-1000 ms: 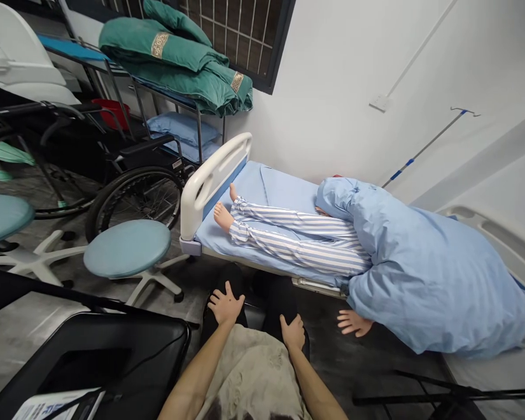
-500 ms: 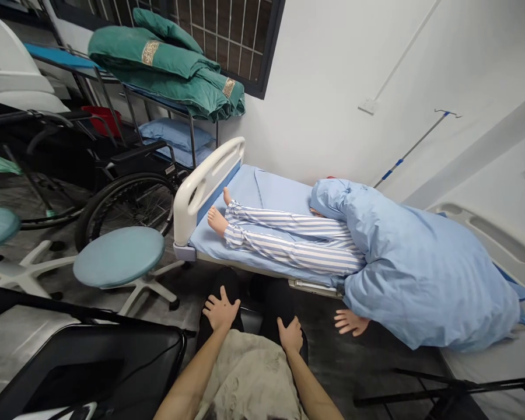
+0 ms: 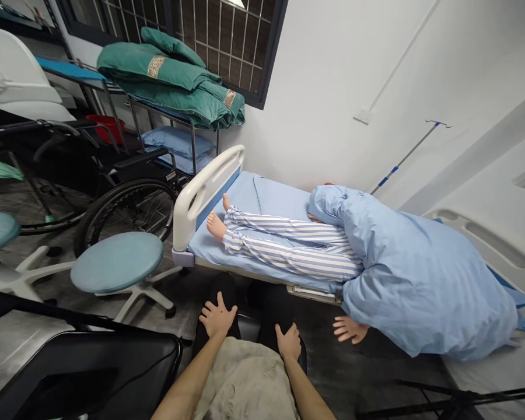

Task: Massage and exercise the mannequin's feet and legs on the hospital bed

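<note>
Head view: resting empty, spread-fingered left hand and empty, half-open right hand on black trousers, presumably for ease while sitting facing the bed just ahead.

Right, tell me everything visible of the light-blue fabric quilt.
The light-blue, creased fabric quilt looks soft and thick, heaped over the picture-right part of the white-ended bed. Its rumpled left edge lies over the top of blue-and-white striped cloth trousers; its near side hangs past the bed, a bare, splayed hand showing beneath.
</note>
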Action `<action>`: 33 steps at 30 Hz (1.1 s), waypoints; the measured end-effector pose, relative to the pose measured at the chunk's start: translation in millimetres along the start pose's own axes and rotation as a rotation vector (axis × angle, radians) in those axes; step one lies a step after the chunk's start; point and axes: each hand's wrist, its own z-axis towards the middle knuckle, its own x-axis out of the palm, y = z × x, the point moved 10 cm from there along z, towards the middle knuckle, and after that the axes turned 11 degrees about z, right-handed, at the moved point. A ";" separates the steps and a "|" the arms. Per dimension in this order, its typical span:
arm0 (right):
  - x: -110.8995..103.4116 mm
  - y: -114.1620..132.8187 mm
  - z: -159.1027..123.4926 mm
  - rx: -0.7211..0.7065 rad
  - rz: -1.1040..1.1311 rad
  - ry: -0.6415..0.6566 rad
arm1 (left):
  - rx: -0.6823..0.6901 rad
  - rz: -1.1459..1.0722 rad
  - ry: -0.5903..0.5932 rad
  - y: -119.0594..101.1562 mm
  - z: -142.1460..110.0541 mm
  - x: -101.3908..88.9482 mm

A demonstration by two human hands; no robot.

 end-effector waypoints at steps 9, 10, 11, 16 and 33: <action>2.0 -0.9 1.3 0.015 0.020 0.008 | -0.001 -0.004 -0.024 0.4 0.5 3.2; 2.9 -1.4 1.7 0.018 0.023 0.014 | 0.000 -0.001 -0.026 0.3 0.5 3.8; 3.7 -1.8 2.2 0.017 0.025 0.018 | 0.001 0.001 -0.030 0.3 0.6 4.0; 3.7 -2.6 3.9 0.016 0.033 0.012 | 0.006 0.007 -0.023 -0.5 0.6 3.2; 1.9 -1.8 3.0 0.013 0.018 0.022 | -0.013 -0.022 0.002 1.2 0.9 0.7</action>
